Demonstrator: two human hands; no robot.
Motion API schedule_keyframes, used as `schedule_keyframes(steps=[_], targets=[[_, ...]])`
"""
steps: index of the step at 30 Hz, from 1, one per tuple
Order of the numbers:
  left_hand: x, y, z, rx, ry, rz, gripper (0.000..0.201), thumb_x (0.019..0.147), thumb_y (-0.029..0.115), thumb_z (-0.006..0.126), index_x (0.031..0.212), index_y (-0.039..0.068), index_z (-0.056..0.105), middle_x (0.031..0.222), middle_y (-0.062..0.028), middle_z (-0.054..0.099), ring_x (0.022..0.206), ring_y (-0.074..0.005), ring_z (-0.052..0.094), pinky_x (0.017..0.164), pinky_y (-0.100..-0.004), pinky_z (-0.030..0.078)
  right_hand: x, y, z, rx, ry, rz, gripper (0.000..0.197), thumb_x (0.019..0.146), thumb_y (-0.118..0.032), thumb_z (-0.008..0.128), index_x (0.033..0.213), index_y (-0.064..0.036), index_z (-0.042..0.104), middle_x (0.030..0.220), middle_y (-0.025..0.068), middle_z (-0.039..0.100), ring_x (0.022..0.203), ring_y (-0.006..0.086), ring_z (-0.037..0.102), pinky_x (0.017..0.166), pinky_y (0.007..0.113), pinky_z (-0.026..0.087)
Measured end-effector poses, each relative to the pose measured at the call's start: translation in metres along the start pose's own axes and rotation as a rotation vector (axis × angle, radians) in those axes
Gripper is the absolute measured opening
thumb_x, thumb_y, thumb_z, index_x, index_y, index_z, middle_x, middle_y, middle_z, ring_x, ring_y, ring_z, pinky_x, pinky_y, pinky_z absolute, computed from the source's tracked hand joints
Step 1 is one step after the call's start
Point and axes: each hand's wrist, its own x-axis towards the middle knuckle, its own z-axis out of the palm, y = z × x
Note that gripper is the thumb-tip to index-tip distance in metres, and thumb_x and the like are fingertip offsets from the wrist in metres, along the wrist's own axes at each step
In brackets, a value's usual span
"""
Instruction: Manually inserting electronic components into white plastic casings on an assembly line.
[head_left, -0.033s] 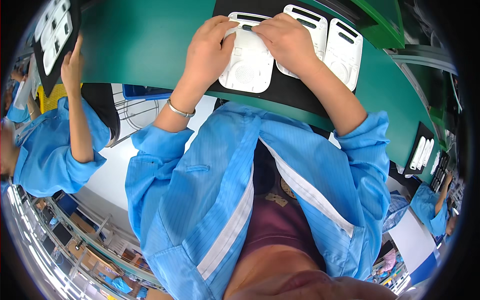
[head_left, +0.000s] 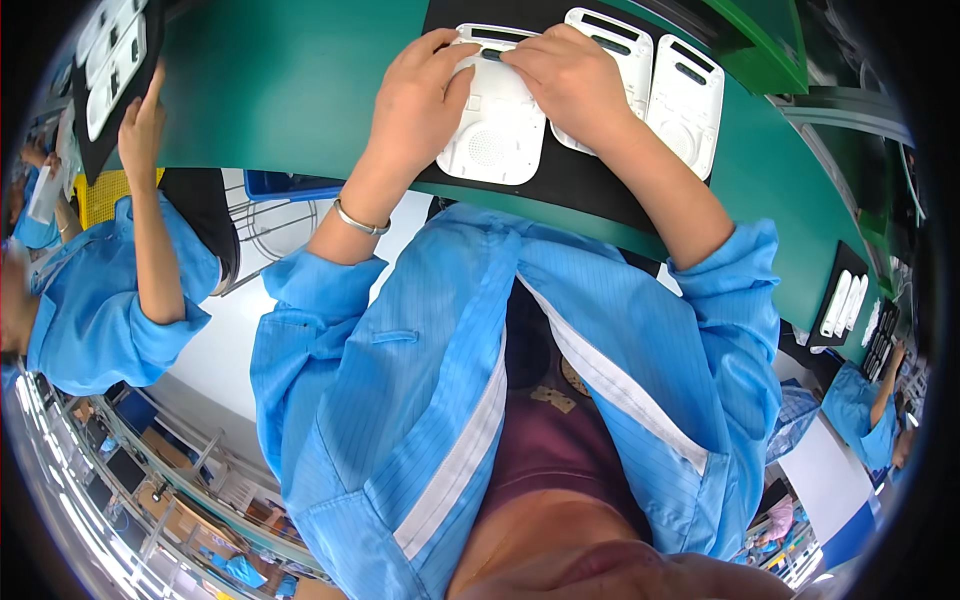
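A white plastic housing [head_left: 490, 140] with a round grille of small holes lies on a black mat in front of me. Near its far end sits a small dark oval part [head_left: 491, 54], below a long dark slot. My left hand [head_left: 420, 100] is closed on the housing's far left side, fingertips beside the oval part's left end. Bent fingers of my right hand [head_left: 575, 85] press at the right end of that part and cover the housing's far right corner. Its thumb is mostly hidden.
Two similar white housings [head_left: 615, 60] [head_left: 687, 110] lie to the right on the black mat [head_left: 590, 185], over a green table [head_left: 270, 90]. A green frame [head_left: 765, 45] stands at the far right. On the left, a co-worker's hand [head_left: 142, 125] is beside more white parts.
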Motion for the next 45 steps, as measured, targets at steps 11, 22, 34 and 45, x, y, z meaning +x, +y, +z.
schedule_keyframes(steps=[11, 22, 34, 45], targets=[[-0.006, 0.01, -0.005, 0.4, -0.202, 0.192, 0.049, 0.08, 0.038, 0.064, 0.12, 0.011, 0.058, 0.136, -0.0186, 0.039, 0.129, -0.0347, 0.03, 0.103, -0.0496, 0.023, 0.004, -0.027, -0.047, -0.129, -0.34, 0.185, 0.038, 0.083, -0.034, 0.058, 0.11, -0.0083, 0.062, 0.128, 0.0167, 0.047, 0.125, 0.036, 0.035, 0.101, 0.052, 0.028], [0.029, 0.05, 0.01, 0.364, -0.214, 0.306, 0.053, 0.082, 0.037, 0.063, 0.129, 0.016, 0.05, 0.138, -0.0178, 0.038, 0.131, -0.0347, 0.028, 0.105, -0.0477, 0.023, -0.023, 0.011, -0.083, -0.258, -0.432, 0.489, 0.047, 0.085, -0.041, 0.055, 0.12, -0.0098, 0.055, 0.135, 0.0207, 0.038, 0.13, 0.04, 0.027, 0.104, 0.057, 0.02], [0.051, 0.044, 0.071, 0.285, -0.21, 0.389, 0.049, 0.083, 0.041, 0.059, 0.12, 0.009, 0.057, 0.135, -0.0196, 0.039, 0.13, -0.0328, 0.029, 0.101, -0.0561, 0.022, -0.103, 0.063, -0.107, -0.525, -0.276, 0.537, 0.046, 0.088, -0.044, 0.052, 0.125, -0.0164, 0.055, 0.14, 0.0122, 0.037, 0.134, 0.0315, 0.024, 0.107, 0.051, 0.017], [0.055, 0.048, 0.006, 0.121, -0.14, 0.244, 0.039, 0.083, 0.02, 0.063, 0.118, 0.005, 0.055, 0.121, -0.0185, 0.053, 0.111, -0.0329, 0.051, 0.092, -0.0399, 0.04, -0.125, 0.078, -0.134, -0.338, 0.068, 0.642, 0.042, 0.089, -0.035, 0.054, 0.122, -0.0099, 0.055, 0.12, 0.0164, 0.056, 0.111, 0.0326, 0.052, 0.095, 0.039, 0.04]])
